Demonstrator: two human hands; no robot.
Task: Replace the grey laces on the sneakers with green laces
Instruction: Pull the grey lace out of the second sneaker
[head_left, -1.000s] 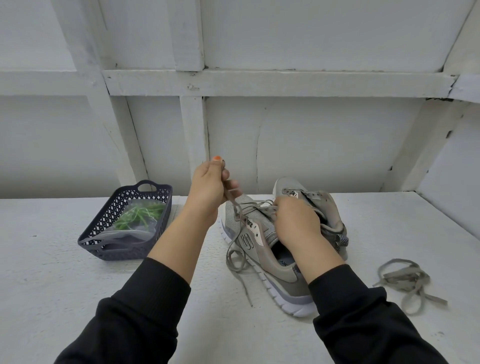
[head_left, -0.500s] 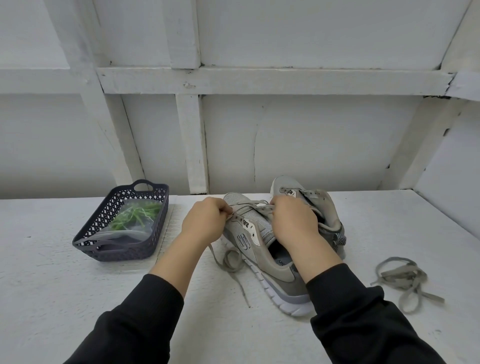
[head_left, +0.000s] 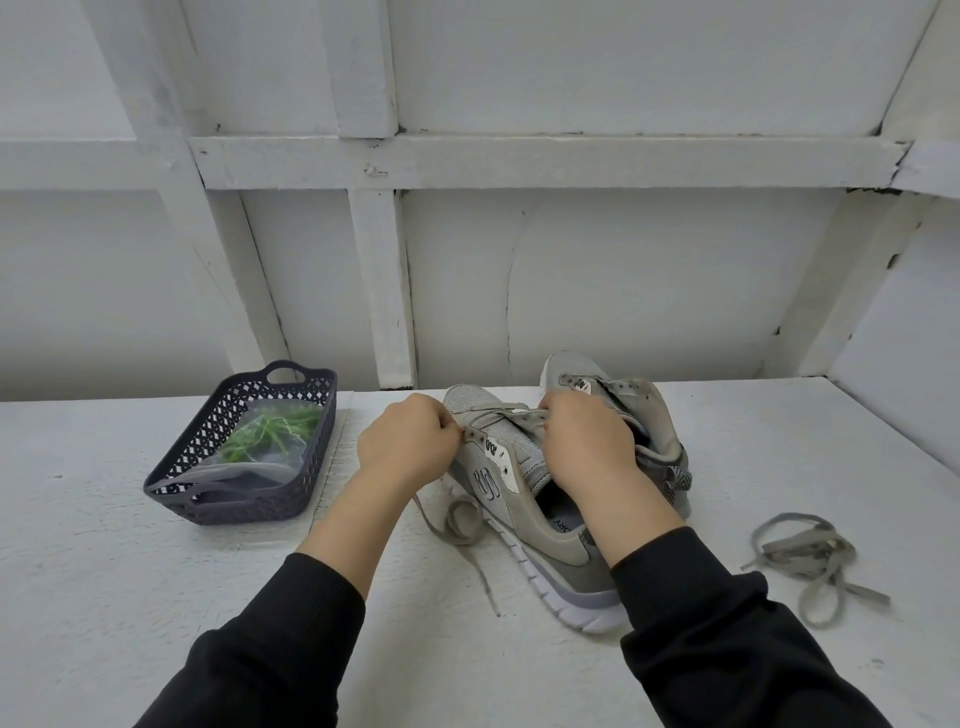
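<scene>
**Entry: near sneaker, unlacing in hand**

- Left grip (head_left: 408, 447): fingers curled, pinching the grey lace (head_left: 462, 519) at the forward eyelets of the near sneaker (head_left: 519, 499). The lace's slack lies looped on the counter (head_left: 156, 597) just beside the sole.
- Right grip (head_left: 587, 447): fingers curled over the opposite eyelet row, bracing the shoe. I cannot tell whether it pinches lace as well, because my knuckles hide it.
- Far sneaker (head_left: 623, 400): touching the near one behind it, eyelets bare.
- Removed lace (head_left: 810, 551): in a heap on the counter, well apart to the right.
- Green laces (head_left: 270, 431): bagged inside the basket (head_left: 171, 483), well apart to the left and untouched.

**Hazards, as I judge them**

- The looped slack could tighten into a knot and jam at an eyelet if I pull fast.
- A sideways pull could drag the sneaker if my right grip loosens, shoving it against its mate.
- A lace tip caught at an angle could fray or strain the eyelet.
- My right sleeve could sweep the removed lace off the counter.
</scene>
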